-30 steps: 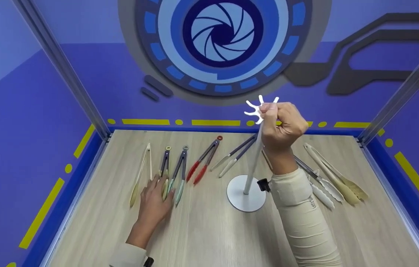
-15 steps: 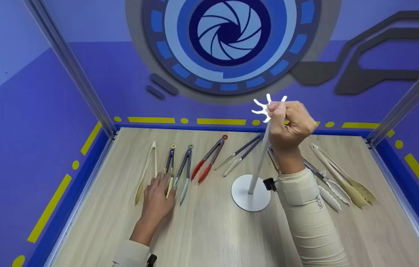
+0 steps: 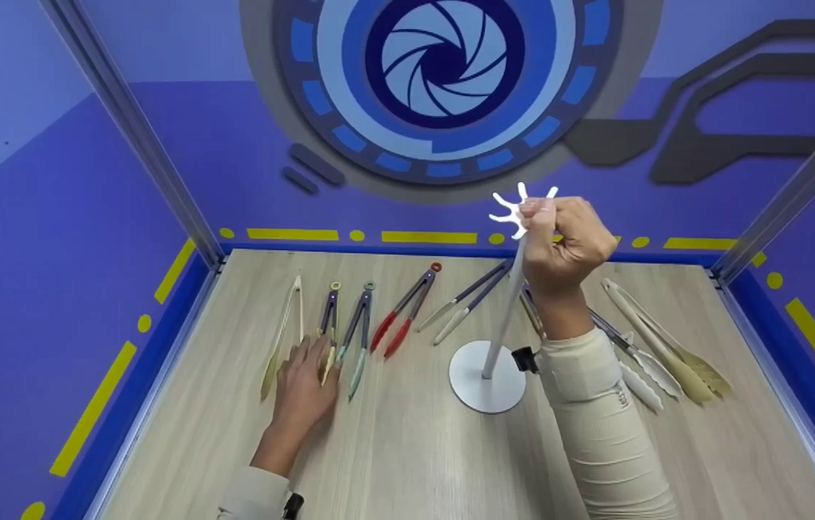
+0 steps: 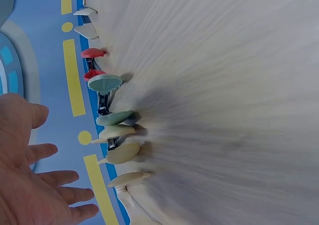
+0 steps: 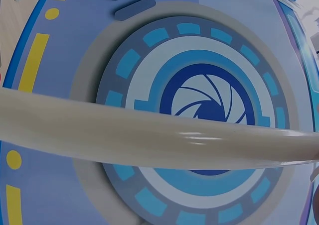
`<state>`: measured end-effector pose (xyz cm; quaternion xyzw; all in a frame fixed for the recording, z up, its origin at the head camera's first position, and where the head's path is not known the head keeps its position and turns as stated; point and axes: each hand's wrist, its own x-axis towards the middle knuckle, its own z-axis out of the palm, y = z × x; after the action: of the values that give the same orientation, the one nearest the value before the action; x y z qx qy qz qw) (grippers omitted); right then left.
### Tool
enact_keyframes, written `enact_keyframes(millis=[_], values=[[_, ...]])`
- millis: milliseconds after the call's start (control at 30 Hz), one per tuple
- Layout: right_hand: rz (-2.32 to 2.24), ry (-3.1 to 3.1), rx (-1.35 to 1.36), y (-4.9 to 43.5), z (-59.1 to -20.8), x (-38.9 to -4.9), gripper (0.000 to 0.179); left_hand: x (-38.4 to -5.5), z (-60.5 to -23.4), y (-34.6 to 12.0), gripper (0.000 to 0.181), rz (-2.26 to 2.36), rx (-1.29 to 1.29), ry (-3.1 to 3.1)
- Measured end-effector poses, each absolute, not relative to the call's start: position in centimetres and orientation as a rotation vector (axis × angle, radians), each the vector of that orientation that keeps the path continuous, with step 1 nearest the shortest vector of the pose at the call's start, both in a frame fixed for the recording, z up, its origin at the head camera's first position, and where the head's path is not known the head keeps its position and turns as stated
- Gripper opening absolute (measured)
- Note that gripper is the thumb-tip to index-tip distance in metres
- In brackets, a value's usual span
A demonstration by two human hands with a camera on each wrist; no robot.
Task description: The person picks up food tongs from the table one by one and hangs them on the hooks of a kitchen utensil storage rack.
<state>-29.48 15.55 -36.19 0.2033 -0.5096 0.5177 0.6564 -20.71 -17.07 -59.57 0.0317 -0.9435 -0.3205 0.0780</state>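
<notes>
My right hand (image 3: 569,238) grips the top of a white stand (image 3: 504,310) just below its spread of hook-like prongs, fingers curled and thumb pressing. The stand is upright on a round base; in the right wrist view its pole (image 5: 124,138) crosses the whole picture. My left hand (image 3: 306,386) hovers over the pale yellow tongs (image 3: 333,312), hiding part of them. The left wrist view shows that hand (image 4: 35,170) with fingers spread, apart from the yellow tips (image 4: 123,154). Teal-tipped tongs (image 3: 359,367) lie just right of it, and beige tongs (image 3: 269,375) to its left.
Red tongs (image 3: 398,337) and grey-white tongs (image 3: 452,324) lie farther right along the back of the wooden table (image 3: 407,448). Beyond the right forearm are white tongs (image 3: 639,387), metal tongs (image 3: 655,371) and large beige tongs (image 3: 689,375). Blue-purple panels enclose the table.
The head view has shifted slightly, so the scene sits a little farther right than one second ago. My left hand has drawn slightly away from the teal-tipped tongs; the right keeps its hold.
</notes>
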Motion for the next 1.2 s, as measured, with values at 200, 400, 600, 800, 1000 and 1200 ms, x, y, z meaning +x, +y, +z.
enact_keyframes(millis=[200,400,600,800,1000,1200], values=[[1.159,-1.153,0.466,15.6,-36.4,-29.7,0.034,-21.5,-59.2,-17.6,0.063,-0.907,0.219,-2.873],[1.155,-1.158,0.470,15.5,-36.5,-29.8,0.035,-22.3,-59.4,-18.9,0.069,-0.869,0.339,-2.852],[1.160,-1.150,0.486,15.6,-36.7,-29.9,0.036,-23.5,-60.0,-20.1,0.071,-0.849,0.355,-2.855],[1.168,-1.151,0.493,15.7,-36.8,-29.8,0.034,-25.1,-60.8,-21.3,0.073,-0.834,0.442,-2.918],[1.171,-1.153,0.478,15.8,-36.7,-29.8,0.034,-26.6,-61.6,-21.7,0.074,-0.860,0.507,-2.982],[1.172,-1.148,0.479,15.7,-36.6,-29.6,0.034,-27.7,-61.8,-21.9,0.072,-0.849,0.579,-3.017]])
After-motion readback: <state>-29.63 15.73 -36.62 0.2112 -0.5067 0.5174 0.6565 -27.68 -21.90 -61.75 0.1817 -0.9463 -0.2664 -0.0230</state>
